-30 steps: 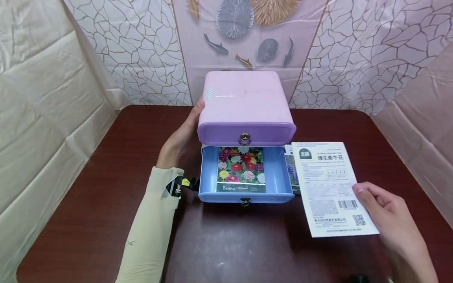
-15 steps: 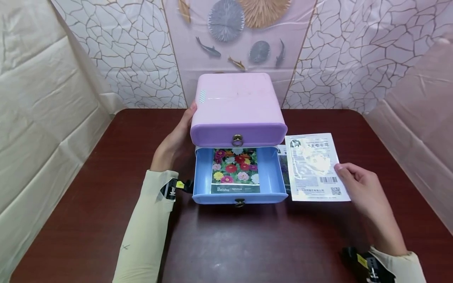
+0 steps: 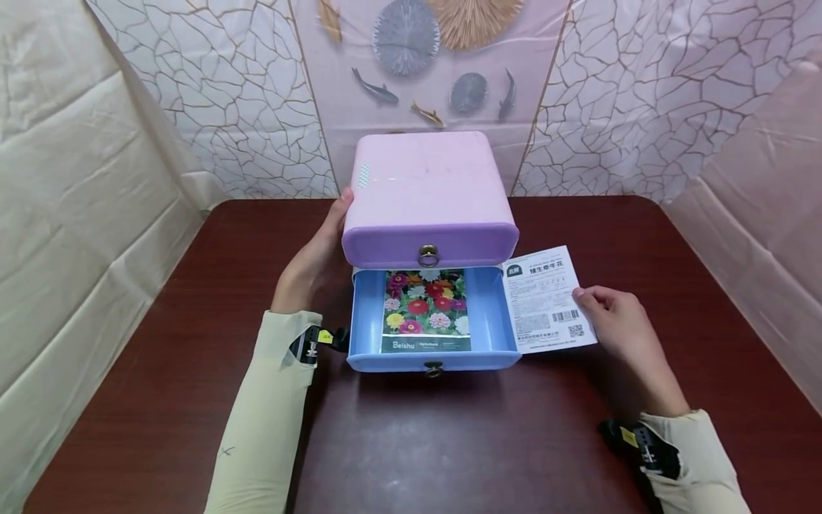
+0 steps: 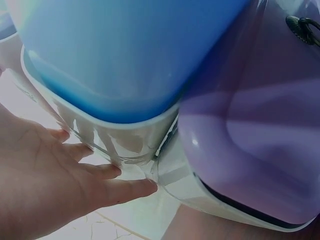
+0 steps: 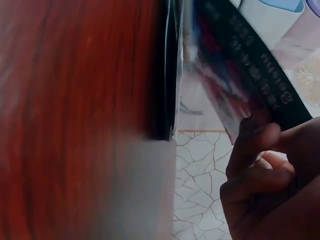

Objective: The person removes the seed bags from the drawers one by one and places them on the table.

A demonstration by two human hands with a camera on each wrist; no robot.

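Observation:
A small two-tier drawer box [image 3: 427, 175] stands on the table, with a pink top and a purple upper drawer front [image 4: 260, 130]. Its blue lower drawer [image 3: 493, 310] is pulled out. Inside lies a flower seed packet [image 3: 426, 307] with colourful blooms. My left hand [image 3: 312, 260] rests against the box's left side; in the left wrist view its fingers [image 4: 127, 190] are fairly straight and touch the pale casing. Right of the drawer, my right hand [image 3: 616, 321] pinches another seed packet [image 3: 542, 303] by its right edge, printed white back facing up. The right wrist view shows its dark green-banded front [image 5: 265, 65].
Thin packets lying on the table [image 3: 411, 442] show edge-on in the right wrist view [image 5: 172, 90]. The held packet covers them in the head view. Patterned cloth [image 3: 244, 100] hangs behind the table, and pale cloth [image 3: 70, 214] hangs at the left.
My right hand has moved the seed packet left, up to the blue drawer's right side, covering the packet lying there. My left hand stays on the box. The head view has shifted slightly.

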